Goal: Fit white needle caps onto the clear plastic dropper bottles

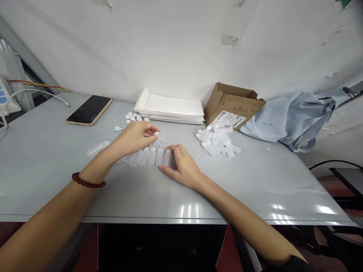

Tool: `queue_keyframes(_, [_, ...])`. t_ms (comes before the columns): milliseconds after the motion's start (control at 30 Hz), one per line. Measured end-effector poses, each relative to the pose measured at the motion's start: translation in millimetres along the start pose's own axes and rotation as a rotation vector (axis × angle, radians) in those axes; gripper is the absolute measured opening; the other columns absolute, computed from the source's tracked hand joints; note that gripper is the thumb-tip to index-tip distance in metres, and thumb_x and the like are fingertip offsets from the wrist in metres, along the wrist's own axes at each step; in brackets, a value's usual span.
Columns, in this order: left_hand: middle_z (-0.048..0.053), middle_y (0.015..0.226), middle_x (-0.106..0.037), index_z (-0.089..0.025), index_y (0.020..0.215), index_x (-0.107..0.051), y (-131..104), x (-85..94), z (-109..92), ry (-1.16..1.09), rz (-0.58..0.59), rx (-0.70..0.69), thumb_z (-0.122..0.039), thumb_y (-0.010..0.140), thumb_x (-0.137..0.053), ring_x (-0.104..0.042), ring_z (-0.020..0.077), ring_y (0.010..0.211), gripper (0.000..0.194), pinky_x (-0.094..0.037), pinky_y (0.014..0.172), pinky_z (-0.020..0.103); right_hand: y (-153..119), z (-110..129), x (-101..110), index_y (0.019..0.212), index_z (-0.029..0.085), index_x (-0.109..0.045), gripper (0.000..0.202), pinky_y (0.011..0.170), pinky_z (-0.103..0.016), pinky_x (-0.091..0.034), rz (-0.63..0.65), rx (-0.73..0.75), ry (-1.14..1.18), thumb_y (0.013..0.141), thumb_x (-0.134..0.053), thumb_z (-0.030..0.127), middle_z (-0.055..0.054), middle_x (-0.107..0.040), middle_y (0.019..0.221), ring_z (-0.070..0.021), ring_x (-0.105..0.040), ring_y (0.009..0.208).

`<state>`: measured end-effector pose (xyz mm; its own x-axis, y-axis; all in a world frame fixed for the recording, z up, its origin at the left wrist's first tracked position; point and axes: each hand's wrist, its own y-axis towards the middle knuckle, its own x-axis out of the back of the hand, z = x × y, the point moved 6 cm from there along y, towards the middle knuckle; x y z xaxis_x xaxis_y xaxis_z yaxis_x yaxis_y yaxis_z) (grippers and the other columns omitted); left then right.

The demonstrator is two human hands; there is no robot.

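Note:
My left hand (138, 136), with a dark red beaded bracelet at the wrist, pinches a small white cap (157, 133) with a dark tip. Just below it, several small translucent plastic bottles (151, 156) lie side by side in a row. Around the right end of this row curls my right hand (183, 164), thumb at the base and fingers at the neck of the last bottle (167, 157). Behind the left hand sit several loose white caps (133, 117). Partly covered by the left forearm, another clear bottle (98, 149) lies apart.
To the right is a heap of similar bottles (218, 140), before an open cardboard box (234, 104). A stack of white padded envelopes (171, 107) rests against the wall. A phone (89, 109) lies at the left, near a white cable (42, 91). Light-blue cloth (286, 117) is bunched at the right.

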<state>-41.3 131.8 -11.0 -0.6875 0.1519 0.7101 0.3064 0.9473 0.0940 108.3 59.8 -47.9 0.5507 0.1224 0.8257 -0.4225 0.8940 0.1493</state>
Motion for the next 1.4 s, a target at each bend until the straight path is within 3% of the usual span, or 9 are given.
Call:
queue_keyframes(167, [0.003, 0.074, -0.07, -0.016, 0.085, -0.068, -7, -16.0, -12, -0.293, 0.096, 0.058, -0.04, 0.075, -0.065, -0.067, 0.0181, 0.069, 0.026, -0.053, 0.066, 0.028, -2, -10, 7, 0.132, 0.014, -0.03, 0.059, 0.075, -0.038, -0.049, -0.105, -0.027, 0.21, 0.084, -0.058, 0.035, -0.011, -0.055, 0.104, -0.0206, -0.056, 0.085])
queue_keyframes(300, [0.003, 0.072, -0.069, -0.016, 0.082, -0.068, -9, -19.2, -18, -0.369, 0.087, 0.052, -0.042, 0.075, -0.067, -0.065, 0.0175, 0.07, 0.027, -0.053, 0.068, 0.028, -3, -13, 13, 0.133, 0.016, -0.028, 0.06, 0.065, -0.032, -0.047, -0.143, -0.061, 0.302, 0.083, -0.059, 0.031, -0.004, -0.055, 0.088, -0.0167, -0.055, 0.073])
queue_keyframes(433, [0.003, 0.079, -0.068, -0.017, 0.084, -0.069, -10, -20.9, -19, -0.437, 0.058, 0.051, -0.044, 0.075, -0.069, -0.063, 0.0164, 0.072, 0.028, -0.052, 0.069, 0.028, -5, -9, 17, 0.131, 0.018, -0.028, 0.058, 0.06, -0.029, -0.045, -0.159, -0.055, 0.361, 0.082, -0.057, 0.027, -0.003, -0.055, 0.087, -0.0158, -0.053, 0.072])
queue_keyframes(567, [0.002, 0.081, -0.067, -0.018, 0.087, -0.069, -10, -26.4, -17, -0.518, 0.064, 0.06, -0.044, 0.075, -0.069, -0.061, 0.0147, 0.072, 0.029, -0.05, 0.073, 0.028, -7, -5, 19, 0.13, 0.019, -0.028, 0.049, 0.062, -0.03, -0.046, -0.145, -0.048, 0.399, 0.085, -0.048, 0.02, -0.005, -0.059, 0.094, -0.014, -0.053, 0.066])
queue_keyframes(733, [0.003, 0.087, -0.068, -0.017, 0.088, -0.069, -11, -35.4, -16, -0.609, 0.09, 0.101, -0.045, 0.075, -0.069, -0.062, 0.0147, 0.074, 0.031, -0.049, 0.076, 0.029, -7, -3, 20, 0.125, 0.018, -0.034, 0.036, 0.07, -0.035, -0.048, -0.167, -0.015, 0.355, 0.09, -0.038, 0.018, -0.009, -0.062, 0.098, -0.0183, -0.059, 0.08])
queue_keyframes(1167, [0.002, 0.072, -0.068, -0.016, 0.081, -0.068, -15, -37.5, -27, -0.586, 0.132, 0.067, -0.041, 0.074, -0.069, -0.063, 0.0158, 0.069, 0.025, -0.052, 0.073, 0.029, -7, -10, 15, 0.126, 0.018, -0.03, 0.038, 0.071, -0.037, -0.05, -0.18, -0.035, 0.296, 0.088, -0.037, 0.017, -0.014, -0.062, 0.105, -0.0212, -0.063, 0.084])
queue_keyframes(1400, [0.002, 0.066, -0.066, -0.016, 0.081, -0.07, -14, -34.6, -26, -0.464, 0.164, 0.037, -0.041, 0.073, -0.07, -0.061, 0.0154, 0.062, 0.026, -0.051, 0.061, 0.026, -8, -7, 16, 0.122, 0.017, -0.034, 0.035, 0.07, -0.035, -0.047, -0.162, -0.075, 0.358, 0.089, -0.041, 0.021, -0.009, -0.064, 0.096, -0.0202, -0.06, 0.08])
